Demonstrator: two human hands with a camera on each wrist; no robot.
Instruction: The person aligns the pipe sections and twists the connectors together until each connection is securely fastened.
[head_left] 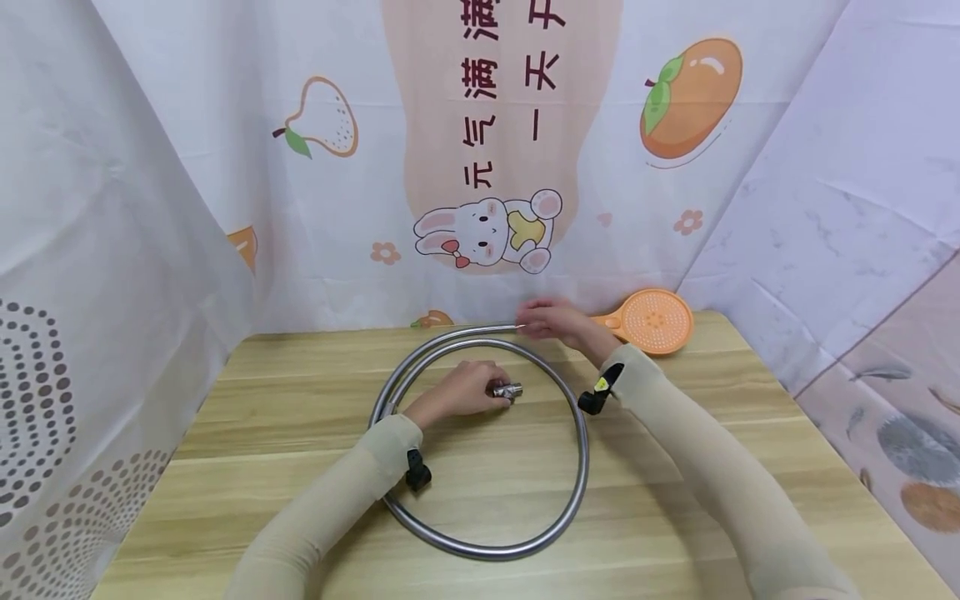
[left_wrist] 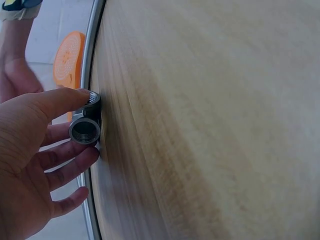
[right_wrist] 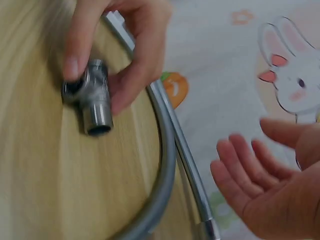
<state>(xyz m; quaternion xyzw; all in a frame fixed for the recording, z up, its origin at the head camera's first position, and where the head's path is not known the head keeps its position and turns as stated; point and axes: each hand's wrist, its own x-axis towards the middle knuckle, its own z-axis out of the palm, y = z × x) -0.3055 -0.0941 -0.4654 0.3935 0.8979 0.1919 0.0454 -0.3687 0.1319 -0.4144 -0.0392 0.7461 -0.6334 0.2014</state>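
A metal T-shaped pipe fitting (head_left: 510,390) with threaded openings is pinched between the thumb and fingers of my left hand (head_left: 468,389). In the left wrist view the thumb presses the top of the fitting (left_wrist: 93,107), while other fingers spread below it. A silver shower hose (head_left: 584,454) lies coiled on the table around the left hand. Close to the hose's far end hovers my right hand (head_left: 555,321). The right wrist view shows that hand (right_wrist: 275,190) with fingers extended, apart from the hose end (right_wrist: 207,227) and holding nothing.
An orange shower head (head_left: 656,321) lies at the table's back right, its handle partly behind the right hand. The wooden table (head_left: 675,533) ends against a printed curtain (head_left: 337,217), with more curtain on both sides.
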